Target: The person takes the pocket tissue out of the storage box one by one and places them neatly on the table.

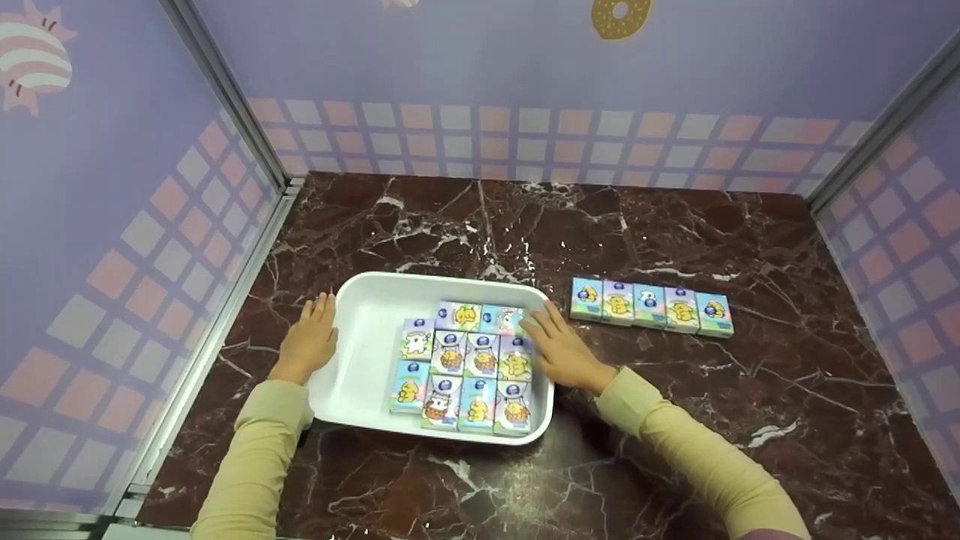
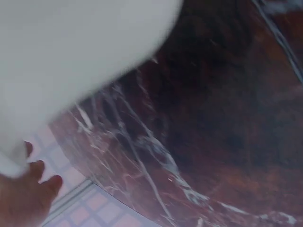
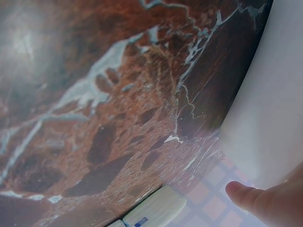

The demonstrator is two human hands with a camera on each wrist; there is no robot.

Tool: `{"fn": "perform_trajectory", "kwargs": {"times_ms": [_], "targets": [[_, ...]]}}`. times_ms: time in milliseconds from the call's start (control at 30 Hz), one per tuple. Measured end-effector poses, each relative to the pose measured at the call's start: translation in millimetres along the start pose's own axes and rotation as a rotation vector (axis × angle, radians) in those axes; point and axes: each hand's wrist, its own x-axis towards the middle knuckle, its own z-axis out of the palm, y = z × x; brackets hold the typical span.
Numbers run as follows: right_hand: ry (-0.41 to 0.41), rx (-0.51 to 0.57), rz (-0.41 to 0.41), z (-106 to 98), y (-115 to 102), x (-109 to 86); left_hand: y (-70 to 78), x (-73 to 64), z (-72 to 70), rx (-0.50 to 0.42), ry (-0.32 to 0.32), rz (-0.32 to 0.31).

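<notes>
A white plastic tray [image 1: 367, 352] stands on the marble top, with several small cartoon-printed packs [image 1: 480, 356] in its right part. My left hand [image 1: 307, 337] touches the tray's left edge, fingers fairly straight. In the left wrist view, fingertips [image 2: 49, 184] show outside the tray wall; the thumb is hidden. My right hand [image 1: 562, 349] rests across the right rim, fingers extended over it near the packs. A single digit [image 3: 244, 194] appears outside the tray wall in the right wrist view. To the right of the tray lies a row of several similar packs [image 1: 649, 306].
Dark red marble [image 1: 712, 420] with white veins forms the work surface. Purple checked panels [image 1: 525, 142] close off the back and both sides. A metal frame edge [image 1: 217, 322] runs along the left.
</notes>
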Motion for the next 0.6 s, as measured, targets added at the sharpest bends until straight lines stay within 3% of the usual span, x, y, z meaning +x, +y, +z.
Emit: {"fn": "perform_trajectory", "kwargs": {"times_ms": [333, 600], "targets": [[-0.019, 0.012, 0.003, -3, -2, -0.5, -4.2, -2.4, 9.7, 0.012, 0.123, 0.073], [-0.056, -0.004, 0.055, -4, -3, -0.2, -2.3, -2.6, 16.7, -0.095, 0.181, 0.071]]}}
